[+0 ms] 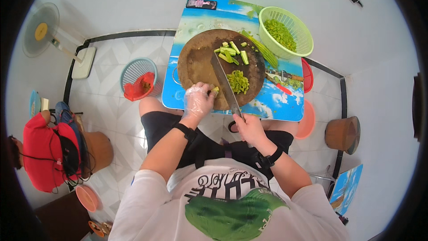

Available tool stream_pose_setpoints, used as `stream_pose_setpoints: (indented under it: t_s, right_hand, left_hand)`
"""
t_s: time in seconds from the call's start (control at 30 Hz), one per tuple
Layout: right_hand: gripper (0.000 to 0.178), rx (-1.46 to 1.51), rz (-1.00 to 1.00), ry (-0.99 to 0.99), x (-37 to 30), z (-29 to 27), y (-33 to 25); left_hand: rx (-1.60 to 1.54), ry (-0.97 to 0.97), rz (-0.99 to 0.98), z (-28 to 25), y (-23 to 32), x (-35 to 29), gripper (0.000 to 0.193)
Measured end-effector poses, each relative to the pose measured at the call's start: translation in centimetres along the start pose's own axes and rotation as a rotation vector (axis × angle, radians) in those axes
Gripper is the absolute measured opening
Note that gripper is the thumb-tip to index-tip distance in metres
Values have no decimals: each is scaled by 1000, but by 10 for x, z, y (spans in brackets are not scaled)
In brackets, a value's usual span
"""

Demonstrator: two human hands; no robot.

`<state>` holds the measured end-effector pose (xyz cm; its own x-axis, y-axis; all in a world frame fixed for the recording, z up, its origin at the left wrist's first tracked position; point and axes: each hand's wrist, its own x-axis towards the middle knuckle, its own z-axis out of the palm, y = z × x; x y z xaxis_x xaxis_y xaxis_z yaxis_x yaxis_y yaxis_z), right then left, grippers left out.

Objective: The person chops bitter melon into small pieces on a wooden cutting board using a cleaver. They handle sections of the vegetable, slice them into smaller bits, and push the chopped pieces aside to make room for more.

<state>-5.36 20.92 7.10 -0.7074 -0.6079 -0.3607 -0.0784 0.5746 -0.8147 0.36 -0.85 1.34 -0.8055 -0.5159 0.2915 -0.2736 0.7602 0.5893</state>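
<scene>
My left hand (199, 101), in a clear plastic glove, rests at the near edge of a round wooden chopping board (192, 64). Its bent fingers pinch a small green vegetable piece (216, 89). A large knife (225, 81) is gripped by its handle in my right hand (248, 127), its blade slanting away to the left across the board. Right of the blade lies a heap of diced green vegetable (238, 82). Cut green sticks (232, 53) lie farther back on the board. Long ridged green vegetables (263, 50) lie beside the board's far right edge.
The blue patterned table (173, 93) also holds a green basket (307, 40) of diced pieces, a phone (201, 4) and a red-handled tool (283, 88). On the floor are a grey-blue basket (138, 64) and a fan (84, 62). A person in red (42, 151) sits at left.
</scene>
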Motion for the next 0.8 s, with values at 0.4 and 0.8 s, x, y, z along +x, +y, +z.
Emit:
stream_pose_setpoints:
  t_s: [0.4,0.8]
  right_hand:
    - [48,-73,96,-48,13,-12,-15]
    - [47,-28,83,-79,24,-11,-17]
  left_hand:
    - [-23,51,14,2,3,4,15]
    - [-15,31,16,3,1,6,16]
